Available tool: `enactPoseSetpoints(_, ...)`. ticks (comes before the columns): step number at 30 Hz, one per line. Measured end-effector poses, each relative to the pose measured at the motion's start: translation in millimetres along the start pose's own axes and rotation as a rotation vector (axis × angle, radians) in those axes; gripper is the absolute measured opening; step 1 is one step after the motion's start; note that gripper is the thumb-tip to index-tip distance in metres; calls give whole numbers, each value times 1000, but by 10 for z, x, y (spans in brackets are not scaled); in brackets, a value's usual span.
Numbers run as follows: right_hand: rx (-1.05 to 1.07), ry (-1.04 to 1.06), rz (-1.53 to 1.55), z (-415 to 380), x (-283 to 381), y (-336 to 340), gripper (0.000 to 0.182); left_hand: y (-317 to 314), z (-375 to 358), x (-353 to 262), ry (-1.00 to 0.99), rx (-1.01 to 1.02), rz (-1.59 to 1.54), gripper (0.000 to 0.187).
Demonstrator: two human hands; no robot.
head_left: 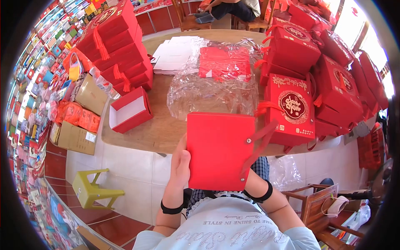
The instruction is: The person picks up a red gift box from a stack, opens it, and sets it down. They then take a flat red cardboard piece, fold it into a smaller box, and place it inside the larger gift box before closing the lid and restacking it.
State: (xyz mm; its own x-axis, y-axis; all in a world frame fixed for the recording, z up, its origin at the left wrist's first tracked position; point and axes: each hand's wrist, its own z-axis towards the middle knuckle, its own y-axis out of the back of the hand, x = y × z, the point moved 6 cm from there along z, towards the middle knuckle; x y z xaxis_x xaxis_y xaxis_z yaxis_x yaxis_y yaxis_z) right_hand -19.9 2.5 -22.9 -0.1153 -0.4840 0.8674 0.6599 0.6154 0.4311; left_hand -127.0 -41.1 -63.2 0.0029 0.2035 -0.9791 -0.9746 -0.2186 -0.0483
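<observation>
A red box (218, 152) with two metal studs and a red ribbon strap at its right side is held up in front of my body. My left hand (181, 163) is against the box's left side, its thumb along the edge and its other fingers behind. The right hand is hidden behind the box; only my wrist with a black band shows at the lower right. On the wooden table (160, 135) beyond, an open red box with a white inside (131, 110) lies to the left, and clear plastic wrap (212, 98) covers red sheets (225, 62).
White flat pieces (177, 54) are stacked at the table's back. Red boxes with tassels pile up at the left (121, 54) and right (291, 108). A green stool (93, 189) stands at lower left, a wooden chair (316, 208) at lower right. Another person (233, 10) sits behind the table.
</observation>
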Motion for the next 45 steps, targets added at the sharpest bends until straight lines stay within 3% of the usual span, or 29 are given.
enactPoseSetpoints(3,-13,-4,12,-56,-10,24,37,-74,-26,-97,-124,62,118,71)
enactPoseSetpoints(10,-33,-6,33,-143,-24,54,37,-205,19,-374,-176,125,174,70)
enactPoseSetpoints(15,-43,-8,47,-184,-46,77,37,-189,-29,-426,-22,86,-126,55)
enactPoseSetpoints(20,-53,-9,64,-260,-75,154,38,-185,229,-660,16,-8,-195,58)
enactPoseSetpoints(22,-50,-14,65,-282,-84,180,38,-292,289,-640,98,158,-285,58)
enactPoseSetpoints(24,-47,-19,60,-317,-83,193,38,-336,330,-600,49,146,-280,52)
enactPoseSetpoints(26,-44,-23,54,-348,-89,197,38,-371,334,-591,120,106,-294,44)
enactPoseSetpoints(37,-33,-23,53,-354,-83,171,39,-408,350,-574,149,77,-288,39)
enactPoseSetpoints(42,-28,-29,52,-359,-76,152,39,-370,364,-439,61,92,-183,48)
enactPoseSetpoints(44,-23,-32,55,-360,-69,134,39,-371,302,-445,6,62,-161,65)
enactPoseSetpoints(45,-23,-33,55,-363,-68,129,39,-370,301,-446,7,65,-161,65)
